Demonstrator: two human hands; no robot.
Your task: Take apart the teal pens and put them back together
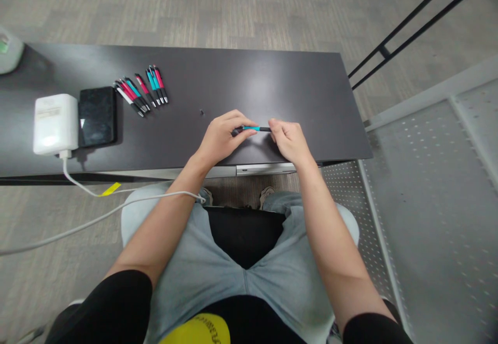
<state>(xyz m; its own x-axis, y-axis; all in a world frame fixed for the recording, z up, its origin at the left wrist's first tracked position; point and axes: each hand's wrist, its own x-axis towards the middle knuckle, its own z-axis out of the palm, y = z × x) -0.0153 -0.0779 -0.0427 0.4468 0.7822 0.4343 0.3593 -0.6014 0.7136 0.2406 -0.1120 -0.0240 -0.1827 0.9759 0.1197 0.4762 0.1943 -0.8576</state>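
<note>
Both hands meet over the front middle of a dark table (303,90). My left hand (221,137) pinches the left end of a teal and black pen (256,128), fingers curled round it. My right hand (287,140) grips the pen's black right end, fingers closed. The pen lies level between them, just above the tabletop. A tiny dark piece (201,111) lies on the table just left of my left hand.
Several pens (142,92) in teal, red and white lie in a row at the back left. A black phone (97,115) and a white power bank (55,124) with a white cable (128,201) sit at the left. A perforated grey metal shelf (436,198) stands to the right.
</note>
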